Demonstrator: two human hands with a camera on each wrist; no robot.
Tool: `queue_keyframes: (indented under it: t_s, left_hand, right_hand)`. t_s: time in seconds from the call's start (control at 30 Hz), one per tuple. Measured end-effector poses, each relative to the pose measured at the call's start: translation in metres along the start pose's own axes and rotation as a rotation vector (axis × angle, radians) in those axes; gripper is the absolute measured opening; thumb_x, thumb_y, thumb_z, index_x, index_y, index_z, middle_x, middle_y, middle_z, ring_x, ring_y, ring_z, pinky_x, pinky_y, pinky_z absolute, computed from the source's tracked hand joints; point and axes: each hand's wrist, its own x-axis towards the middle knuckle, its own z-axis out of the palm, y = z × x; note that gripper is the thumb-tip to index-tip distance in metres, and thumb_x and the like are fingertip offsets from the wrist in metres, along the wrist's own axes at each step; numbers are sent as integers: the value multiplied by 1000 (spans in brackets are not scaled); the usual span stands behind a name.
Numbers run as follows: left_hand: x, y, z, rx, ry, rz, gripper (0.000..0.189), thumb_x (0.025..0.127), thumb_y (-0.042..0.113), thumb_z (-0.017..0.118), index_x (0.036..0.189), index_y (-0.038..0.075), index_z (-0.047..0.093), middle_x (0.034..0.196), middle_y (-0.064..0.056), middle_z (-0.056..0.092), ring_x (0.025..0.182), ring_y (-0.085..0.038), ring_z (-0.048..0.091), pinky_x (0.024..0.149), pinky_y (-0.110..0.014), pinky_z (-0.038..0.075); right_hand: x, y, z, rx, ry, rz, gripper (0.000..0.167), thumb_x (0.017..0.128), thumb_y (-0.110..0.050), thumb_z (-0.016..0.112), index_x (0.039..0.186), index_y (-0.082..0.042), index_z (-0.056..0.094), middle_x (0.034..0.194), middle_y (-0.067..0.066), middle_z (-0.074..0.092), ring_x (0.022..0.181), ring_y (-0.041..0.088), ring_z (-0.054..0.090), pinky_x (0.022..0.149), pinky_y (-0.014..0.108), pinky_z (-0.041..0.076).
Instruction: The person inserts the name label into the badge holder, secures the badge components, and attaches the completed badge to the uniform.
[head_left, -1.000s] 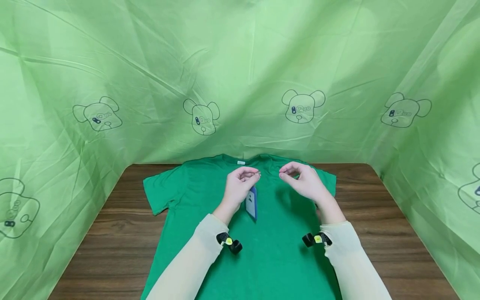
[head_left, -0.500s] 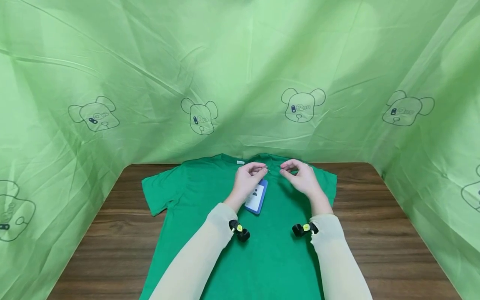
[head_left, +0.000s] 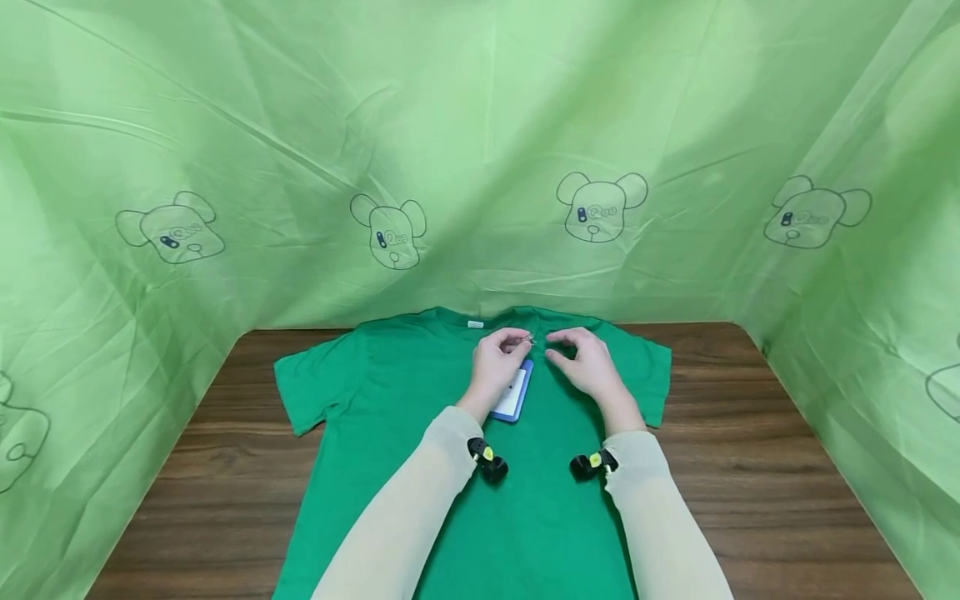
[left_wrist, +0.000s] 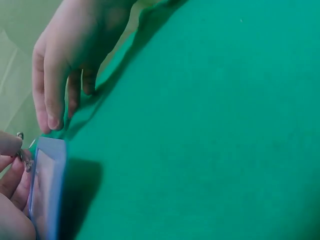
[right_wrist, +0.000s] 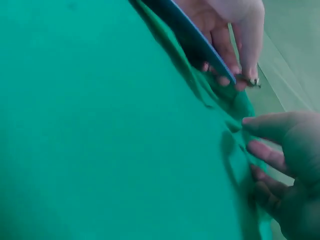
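My left hand pinches the small metal pin fitting of an ID badge between thumb and fingers. The blue-framed badge hangs tilted below that hand, over the upper chest of a green T-shirt laid flat. In the left wrist view, the badge holder appears nearly edge-on and casts a shadow on the cloth. Just to the right, my right hand hovers at the shirt near the collar, thumb and fingers apart with nothing gripped. Whether its fingertips touch the fabric is unclear.
A dark wood table lies under the shirt. Light green curtains with bear-head drawings enclose the back and both sides. The white neck label shows at the collar.
My right hand has moved left, closing in on the left hand. My left hand has shifted slightly right with the badge, which has swung and turned.
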Motion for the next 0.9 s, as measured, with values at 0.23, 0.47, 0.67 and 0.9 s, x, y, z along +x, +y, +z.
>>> queue_keyframes:
  t_s: [0.23,0.47,0.67,0.9]
  left_hand:
    - [4,-7,2,53,21,-36,16,104,16,77,117,10,84,103,3,81,88,-10,71,79,-28,59]
    - [5,-11,4,-51,7,-91,15,105,15,76,118,10,82,110,2,81,94,-11,73,84,-29,61]
    - [5,-9,2,-98,-17,-114,17,106,12,74,121,7,80,112,-1,80,99,-14,72,86,-30,60]
    - [2,-10,-1,-110,-21,-134,16,106,13,74,121,9,80,112,0,79,98,-14,71,84,-28,59]
  right_hand:
    - [1,-3,8,-51,-6,21,31,106,-19,74,134,-4,77,140,23,68,136,45,57,120,63,38]
    - [2,-1,11,-79,-2,49,28,106,-19,75,129,-4,79,137,23,69,135,46,57,123,62,34]
    - [4,-2,14,-99,24,93,20,106,-18,74,117,-4,83,131,22,72,132,45,58,121,60,36]
    - [3,-11,16,-74,35,126,20,107,-18,73,115,-3,82,128,23,73,130,46,61,117,60,42]
